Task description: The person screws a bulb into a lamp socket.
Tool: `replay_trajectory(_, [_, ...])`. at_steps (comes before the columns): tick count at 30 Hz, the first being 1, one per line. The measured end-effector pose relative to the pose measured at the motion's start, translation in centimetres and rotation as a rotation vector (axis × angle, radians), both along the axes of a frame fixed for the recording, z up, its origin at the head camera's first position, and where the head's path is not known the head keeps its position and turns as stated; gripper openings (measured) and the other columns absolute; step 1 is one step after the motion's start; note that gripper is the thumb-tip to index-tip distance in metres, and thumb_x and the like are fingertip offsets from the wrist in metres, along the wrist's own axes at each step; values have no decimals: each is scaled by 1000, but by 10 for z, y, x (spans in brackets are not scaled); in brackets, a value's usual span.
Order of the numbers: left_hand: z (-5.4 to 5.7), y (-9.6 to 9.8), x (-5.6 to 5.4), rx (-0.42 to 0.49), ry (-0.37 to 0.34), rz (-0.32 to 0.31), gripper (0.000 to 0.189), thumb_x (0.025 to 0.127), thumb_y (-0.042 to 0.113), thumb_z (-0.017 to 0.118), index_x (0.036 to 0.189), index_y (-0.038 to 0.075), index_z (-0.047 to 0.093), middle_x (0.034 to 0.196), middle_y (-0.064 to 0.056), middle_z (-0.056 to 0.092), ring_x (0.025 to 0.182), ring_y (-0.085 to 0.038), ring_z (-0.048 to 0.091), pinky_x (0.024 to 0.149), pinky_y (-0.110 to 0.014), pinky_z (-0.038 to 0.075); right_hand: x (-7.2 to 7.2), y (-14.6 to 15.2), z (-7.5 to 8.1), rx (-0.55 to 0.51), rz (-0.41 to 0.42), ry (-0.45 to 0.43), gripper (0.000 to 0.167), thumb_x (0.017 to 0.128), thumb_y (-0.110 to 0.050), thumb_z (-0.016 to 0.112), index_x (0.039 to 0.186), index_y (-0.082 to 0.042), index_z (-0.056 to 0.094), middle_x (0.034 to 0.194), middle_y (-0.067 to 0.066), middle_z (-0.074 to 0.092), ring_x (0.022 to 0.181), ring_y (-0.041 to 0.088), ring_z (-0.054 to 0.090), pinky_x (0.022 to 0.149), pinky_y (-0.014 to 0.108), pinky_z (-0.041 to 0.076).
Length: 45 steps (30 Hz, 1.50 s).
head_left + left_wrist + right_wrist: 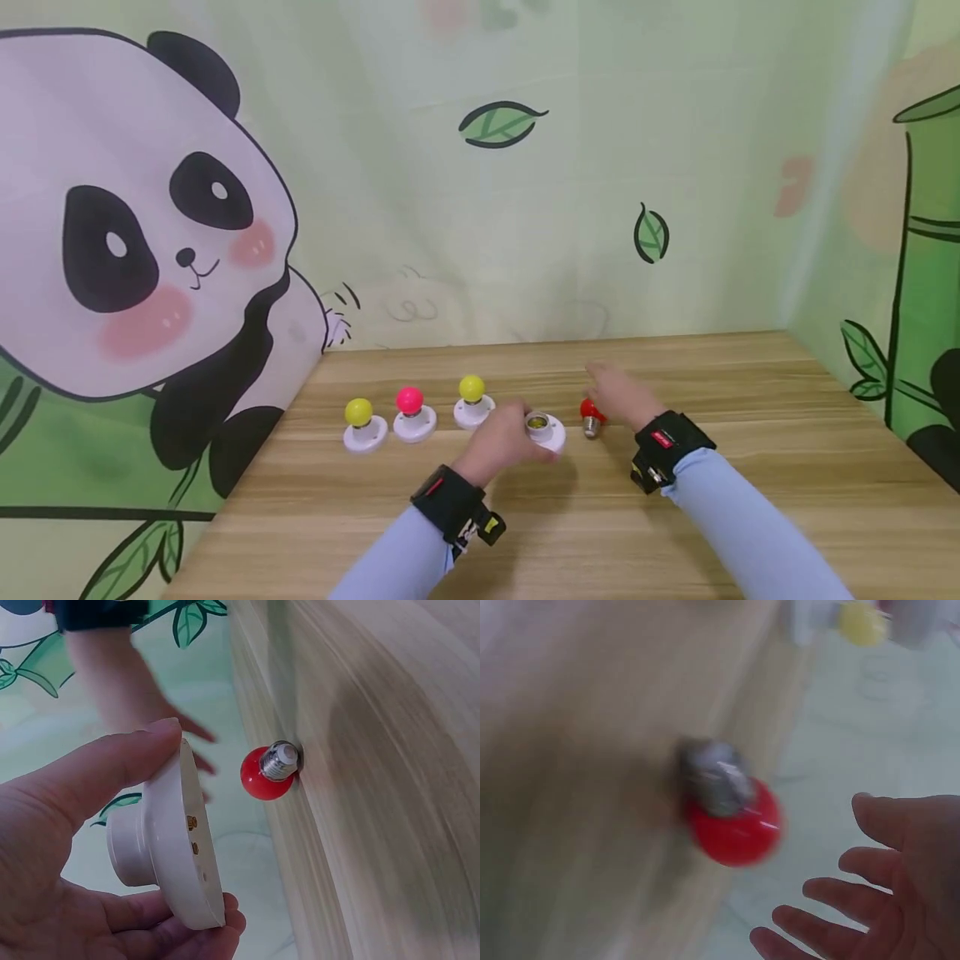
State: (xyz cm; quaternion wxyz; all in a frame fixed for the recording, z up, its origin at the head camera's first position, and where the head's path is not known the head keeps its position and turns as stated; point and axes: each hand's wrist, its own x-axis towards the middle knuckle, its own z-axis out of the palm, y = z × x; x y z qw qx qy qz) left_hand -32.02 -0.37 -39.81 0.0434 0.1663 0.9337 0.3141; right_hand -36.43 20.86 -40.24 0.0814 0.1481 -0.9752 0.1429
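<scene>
My left hand [504, 442] grips a white lamp holder [551, 435] by its round base, thumb on one side and fingers on the other. In the left wrist view the lamp holder [169, 832] is tilted and off the table, with brass screws on its underside. A red light bulb [590, 417] lies on the table to the right of it, metal screw end toward me. My right hand [622, 396] hovers just beside that bulb, fingers spread in the right wrist view and touching nothing. The red bulb [739, 829] is blurred there.
To the left stand three white lamp holders with bulbs in them: a yellow bulb [358, 412], a pinkish-red bulb [409, 401] and another yellow bulb [472, 387]. A wooden table [637, 542] carries everything. Behind it hangs a printed panda curtain [555, 250].
</scene>
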Motion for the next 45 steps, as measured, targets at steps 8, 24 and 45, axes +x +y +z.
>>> replay_trajectory(8, [-8,8,2,13,12,-49,61,60,28,92,106,1,62,91,-2,64,78,-15,58,72,-31,50,8,2,-39,35,30,-24,7,90,-4,60,83,-2,59,73,6,56,70,23,58,63,40,50])
replay_trajectory(24, [-4,8,4,-21,8,-25,69,61,31,92,115,0,60,99,-7,66,84,-17,59,77,-34,51,6,2,4,-176,-68,-95,38,81,-11,74,110,11,62,97,22,66,85,28,63,75,40,55])
replay_trajectory(45, [8,10,0,-1,97,-118,61,66,28,89,117,8,62,107,-5,70,89,-17,63,80,-31,52,53,-37,24,-360,412,439,46,73,-10,83,116,-8,66,120,7,60,111,24,59,88,36,54])
